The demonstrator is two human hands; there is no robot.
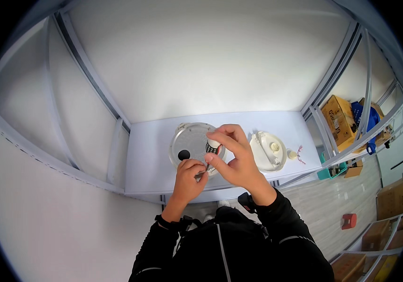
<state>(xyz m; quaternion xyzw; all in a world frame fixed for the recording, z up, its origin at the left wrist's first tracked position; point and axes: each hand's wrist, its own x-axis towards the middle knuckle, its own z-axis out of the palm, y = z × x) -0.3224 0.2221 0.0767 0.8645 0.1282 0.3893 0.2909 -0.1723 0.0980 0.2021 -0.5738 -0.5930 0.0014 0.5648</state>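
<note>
My right hand [235,157] has its thumb and fingers closed around a small cylindrical part [213,144] with a white top, a black patterned side and a bit of red. Just below it, my left hand [190,180] pinches something small and thin at the part's lower end; the fingers mostly hide it. Both hands are above the near right side of a round metal pan [175,142] lying on the table. A round black spot [183,154] shows on the pan's inner floor, left of the held part.
Right of the pan lies a round white plastic housing [262,157]. Beside it stands a small cream cylinder [292,154] with red wires [300,155]. Frame posts [88,70] rise at both table sides. Cardboard boxes [340,120] and a red stool [349,221] are further right.
</note>
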